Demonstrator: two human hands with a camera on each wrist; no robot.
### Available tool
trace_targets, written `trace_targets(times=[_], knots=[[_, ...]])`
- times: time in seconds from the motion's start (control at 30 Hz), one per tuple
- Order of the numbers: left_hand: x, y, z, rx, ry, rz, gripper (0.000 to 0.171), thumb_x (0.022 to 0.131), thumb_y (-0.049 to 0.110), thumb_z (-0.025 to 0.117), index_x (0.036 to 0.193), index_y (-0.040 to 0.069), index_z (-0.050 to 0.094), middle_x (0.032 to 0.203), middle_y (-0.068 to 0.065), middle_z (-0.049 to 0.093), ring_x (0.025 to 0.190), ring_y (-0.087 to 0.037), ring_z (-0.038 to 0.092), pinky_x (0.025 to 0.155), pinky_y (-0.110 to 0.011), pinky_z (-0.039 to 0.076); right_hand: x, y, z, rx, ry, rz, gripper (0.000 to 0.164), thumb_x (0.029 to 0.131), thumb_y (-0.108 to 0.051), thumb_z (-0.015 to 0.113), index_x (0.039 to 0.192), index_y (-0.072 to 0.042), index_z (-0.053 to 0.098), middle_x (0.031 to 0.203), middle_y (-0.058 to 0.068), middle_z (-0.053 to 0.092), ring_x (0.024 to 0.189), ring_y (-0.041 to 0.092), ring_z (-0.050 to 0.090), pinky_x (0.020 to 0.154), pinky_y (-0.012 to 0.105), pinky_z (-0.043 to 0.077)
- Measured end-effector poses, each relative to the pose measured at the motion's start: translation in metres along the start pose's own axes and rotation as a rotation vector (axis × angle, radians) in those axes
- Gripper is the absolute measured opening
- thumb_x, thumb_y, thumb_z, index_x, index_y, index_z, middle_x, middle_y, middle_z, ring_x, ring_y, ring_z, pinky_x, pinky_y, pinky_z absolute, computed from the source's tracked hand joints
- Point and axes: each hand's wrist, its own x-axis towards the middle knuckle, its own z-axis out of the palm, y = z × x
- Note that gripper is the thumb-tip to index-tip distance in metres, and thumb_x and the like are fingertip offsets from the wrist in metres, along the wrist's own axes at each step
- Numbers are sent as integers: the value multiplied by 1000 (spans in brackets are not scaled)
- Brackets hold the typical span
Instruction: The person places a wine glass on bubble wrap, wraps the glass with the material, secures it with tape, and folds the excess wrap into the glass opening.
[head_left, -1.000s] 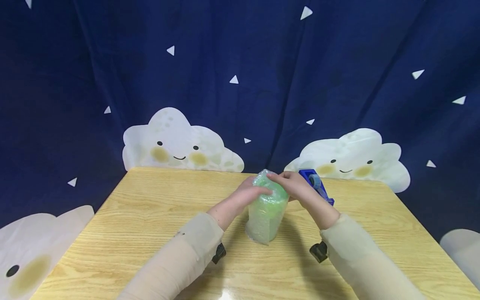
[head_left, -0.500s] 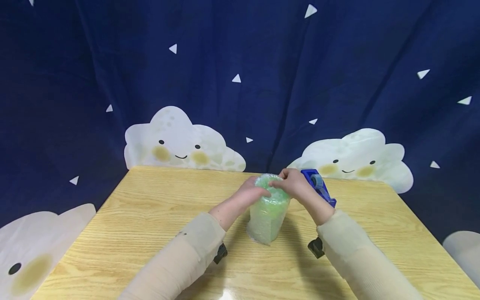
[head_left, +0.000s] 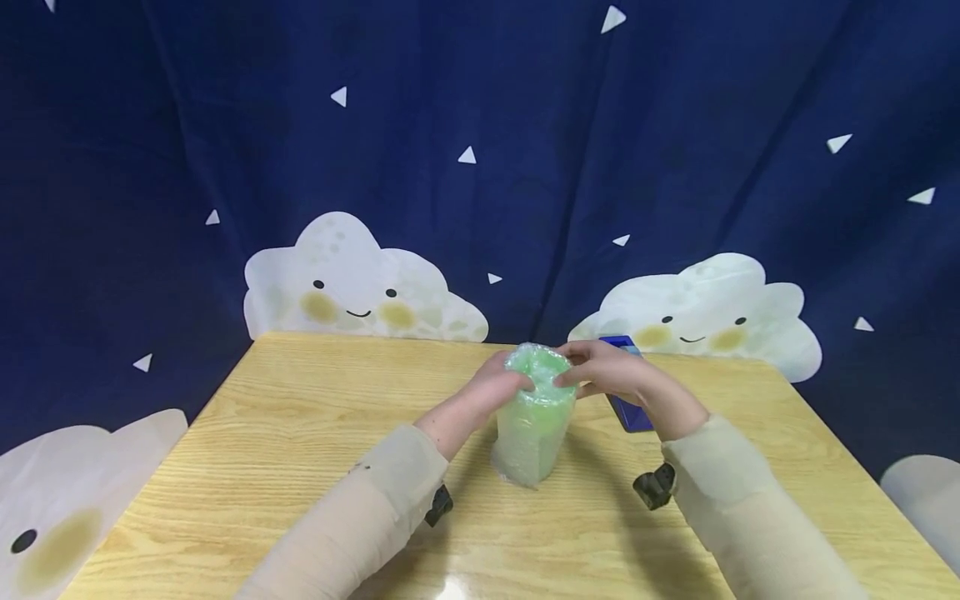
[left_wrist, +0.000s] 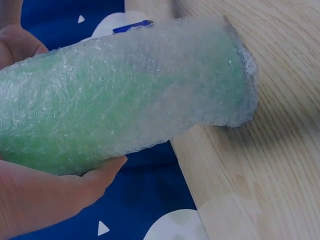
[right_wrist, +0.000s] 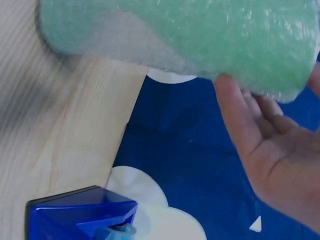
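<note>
A green cylinder wrapped in clear bubble wrap (head_left: 534,433) stands upright on the wooden table, its wrinkled film folded in at the top. My left hand (head_left: 491,390) grips the upper left side, with the thumb on the rim; its other fingers are mostly hidden behind the wrap. On the right side, my right hand (head_left: 611,371) has its fingers spread and fingertips touching near the top edge, the thumb over the rim. In the right wrist view, a gap lies between the palm and the bubble wrap (right_wrist: 200,35).
Behind my right hand lies a blue tape dispenser (head_left: 630,415), partly hidden; in the right wrist view the dispenser (right_wrist: 75,215) sits near the table edge. A dark blue curtain (head_left: 420,167) with clouds hangs right behind the table (head_left: 315,417).
My right hand has eased from the folded top to the right side, fingers spreading, and now covers more of the tape dispenser. The raised film flap is down. My left hand stays.
</note>
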Motion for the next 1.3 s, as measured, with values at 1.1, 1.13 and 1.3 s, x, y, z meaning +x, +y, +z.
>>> trace_targets(times=[1.1, 1.13, 1.3], knots=[[1, -9, -3, -8, 46, 68, 48, 92, 29, 50, 123, -4, 36, 125, -23, 48, 119, -33, 48, 103, -43, 40, -12, 31, 8, -129, -58, -312, 86, 84, -22, 70, 148, -4, 15, 147, 22, 28, 130, 39, 38, 98, 45, 46], [1, -11, -7, 14, 9, 95, 50, 93, 34, 48, 124, -3, 36, 126, -22, 47, 120, -31, 48, 103, -42, 40, -12, 33, 10, -125, -46, -333, 88, 82, -22, 72, 148, -4, 16, 146, 22, 30, 127, 39, 42, 95, 42, 49], [2, -26, -27, 126, -195, 223, 60, 90, 31, 59, 137, 7, 31, 138, -13, 41, 129, -28, 40, 107, -46, 35, -9, 38, 16, -143, 60, -357, 85, 80, -21, 74, 145, -3, 23, 138, 21, 42, 119, 36, 49, 89, 37, 53]])
